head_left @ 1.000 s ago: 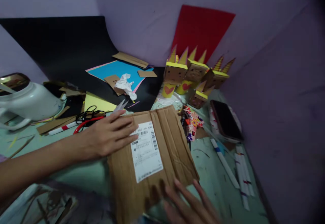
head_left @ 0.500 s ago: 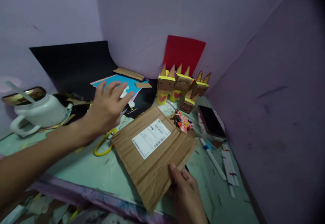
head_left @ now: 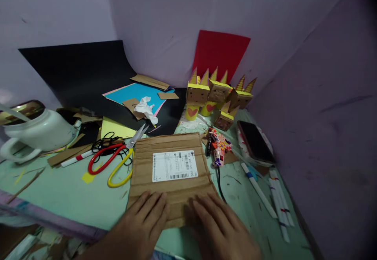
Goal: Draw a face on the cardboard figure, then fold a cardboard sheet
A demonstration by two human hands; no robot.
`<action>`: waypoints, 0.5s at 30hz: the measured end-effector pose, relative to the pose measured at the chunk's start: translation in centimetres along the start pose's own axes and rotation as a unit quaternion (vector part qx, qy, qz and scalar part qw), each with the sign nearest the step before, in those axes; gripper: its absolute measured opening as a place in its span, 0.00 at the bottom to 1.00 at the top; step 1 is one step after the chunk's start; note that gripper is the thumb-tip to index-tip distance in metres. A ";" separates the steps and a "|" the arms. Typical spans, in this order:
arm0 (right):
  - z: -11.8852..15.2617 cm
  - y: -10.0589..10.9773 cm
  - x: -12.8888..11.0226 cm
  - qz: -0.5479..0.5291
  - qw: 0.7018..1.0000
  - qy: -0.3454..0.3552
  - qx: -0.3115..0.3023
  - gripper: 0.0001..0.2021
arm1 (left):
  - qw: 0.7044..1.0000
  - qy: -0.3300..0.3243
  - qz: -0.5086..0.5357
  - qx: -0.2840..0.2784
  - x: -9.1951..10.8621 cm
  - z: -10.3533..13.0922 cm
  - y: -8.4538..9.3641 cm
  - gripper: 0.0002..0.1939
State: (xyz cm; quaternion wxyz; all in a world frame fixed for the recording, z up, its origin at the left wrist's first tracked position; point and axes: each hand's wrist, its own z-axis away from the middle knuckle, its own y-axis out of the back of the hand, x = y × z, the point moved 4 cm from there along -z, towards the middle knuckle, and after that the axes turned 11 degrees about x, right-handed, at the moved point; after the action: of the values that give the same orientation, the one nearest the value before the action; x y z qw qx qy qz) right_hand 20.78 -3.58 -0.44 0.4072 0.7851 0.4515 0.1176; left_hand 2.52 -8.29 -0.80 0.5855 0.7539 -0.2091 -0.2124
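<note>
A brown cardboard piece (head_left: 176, 195) with a white printed label (head_left: 175, 166) lies flat on the pale green table, its label side up. On its near left part rests my left hand (head_left: 144, 220), fingers stretched out. My right hand (head_left: 220, 226) lies spread over the near right corner, palm down. Neither hand is gripping anything. Scissors (head_left: 129, 144) with one red and one yellow handle lie open just left of the cardboard. To its right is a glue gun (head_left: 219, 146) with a colourful pattern and a black cord.
Several cardboard figures with pointed tops (head_left: 198, 93) stand at the back before a red sheet (head_left: 220, 52). A white mug (head_left: 41, 134) is at left, blue paper (head_left: 126, 94) behind, a phone (head_left: 255, 142) and white markers (head_left: 259, 189) at right.
The cardboard has turned and now lies flat. My left hand has come down from above the scissors onto it. My right hand has let go of its edge and spread on top.
</note>
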 end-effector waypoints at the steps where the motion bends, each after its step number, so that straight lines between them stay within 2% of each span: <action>1: -0.6 -0.2 0.2 0.018 0.998 0.061 0.001 0.12 | 1.000 -0.007 0.001 0.001 -0.2 0.1 -0.2 0.29; 4: -1.3 -1.5 0.5 0.013 0.998 0.057 0.015 0.14 | 1.000 -0.003 0.022 0.018 -0.4 0.7 -1.1 0.27; 7: -1.0 -2.4 -0.5 0.010 0.998 0.046 0.032 0.18 | 0.996 0.026 0.013 0.085 -0.3 1.2 -2.3 0.23; 10: -0.8 -2.5 -1.5 0.025 0.998 0.051 0.042 0.22 | 0.990 0.057 0.008 0.127 0.0 1.2 -3.1 0.20; 15: 0.0 -2.9 -2.0 0.028 0.999 0.013 0.012 0.19 | 0.994 0.041 0.026 0.100 0.6 1.1 -3.2 0.20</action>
State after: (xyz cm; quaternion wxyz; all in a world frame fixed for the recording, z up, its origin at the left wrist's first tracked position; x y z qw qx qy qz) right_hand 17.87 -4.47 -2.20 0.3884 0.8008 0.4359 0.1338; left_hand 2.63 -8.79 -4.21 0.5204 0.8110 -0.2249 -0.1442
